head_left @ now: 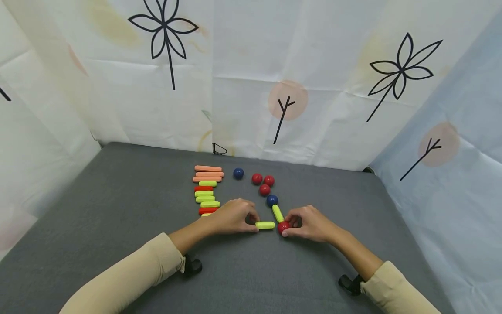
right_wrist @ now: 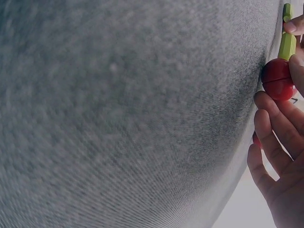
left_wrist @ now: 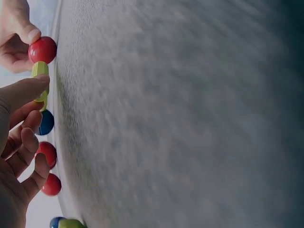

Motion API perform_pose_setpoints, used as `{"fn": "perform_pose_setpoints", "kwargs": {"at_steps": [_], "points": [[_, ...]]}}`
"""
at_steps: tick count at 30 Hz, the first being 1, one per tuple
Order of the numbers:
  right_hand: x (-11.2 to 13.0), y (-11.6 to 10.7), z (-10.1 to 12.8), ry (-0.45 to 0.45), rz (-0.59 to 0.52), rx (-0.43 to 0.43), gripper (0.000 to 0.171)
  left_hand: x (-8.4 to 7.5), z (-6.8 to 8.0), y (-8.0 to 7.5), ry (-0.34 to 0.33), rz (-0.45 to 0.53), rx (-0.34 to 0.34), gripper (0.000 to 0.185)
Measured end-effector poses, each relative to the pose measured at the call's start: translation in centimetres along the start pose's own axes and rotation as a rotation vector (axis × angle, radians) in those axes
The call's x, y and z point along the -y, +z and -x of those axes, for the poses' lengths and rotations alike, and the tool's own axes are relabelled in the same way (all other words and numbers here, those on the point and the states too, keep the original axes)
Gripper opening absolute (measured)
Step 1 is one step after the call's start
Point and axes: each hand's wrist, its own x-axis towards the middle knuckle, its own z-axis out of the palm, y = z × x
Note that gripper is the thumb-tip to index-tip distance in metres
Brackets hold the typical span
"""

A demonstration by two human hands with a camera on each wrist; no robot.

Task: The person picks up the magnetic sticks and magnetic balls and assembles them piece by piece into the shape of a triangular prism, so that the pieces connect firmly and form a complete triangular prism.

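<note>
Left hand (head_left: 231, 216) pinching the left end of a green stick (head_left: 265, 225), flat on the near gray tabletop (head_left: 117, 209). Right hand (head_left: 310, 223) pinching a red ball (head_left: 283, 226) at its right end. Second green stick (head_left: 277, 213) reaching far to a blue ball (head_left: 272, 200).

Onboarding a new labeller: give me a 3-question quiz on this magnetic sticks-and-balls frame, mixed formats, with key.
1. True or false: the right hand pinches a red ball.
2. Multiple choice: the left hand holds the end of a) an orange stick b) a yellow-green stick c) a blue ball.
3. Fill in: the far end of the slanted yellow-green stick meets a ____ ball.

Key: 1 true; 2 b; 3 blue.
</note>
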Motion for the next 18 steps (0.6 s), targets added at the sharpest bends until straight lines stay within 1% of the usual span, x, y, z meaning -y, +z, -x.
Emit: {"fn": "perform_pose_setpoints", "kwargs": {"at_steps": [5, 9, 14, 18], "points": [[0.0, 0.1, 0.0, -0.018, -0.012, -0.005, 0.032, -0.3, -0.7, 0.4, 0.005, -0.001, 0.024, 0.018], [0.0, 0.1, 0.1, -0.023, -0.025, -0.006, 0.032, -0.4, -0.8, 0.5, -0.004, 0.003, 0.032, 0.019], [-0.1, 0.1, 0.2, -0.022, -0.032, -0.006, 0.031, -0.2, -0.3, 0.1, -0.002, 0.039, 0.033, 0.02], [-0.1, 0.0, 0.2, -0.025, -0.031, -0.009, 0.031, 0.6, 0.4, -0.6, -0.026, 0.06, -0.009, 0.023]]}}
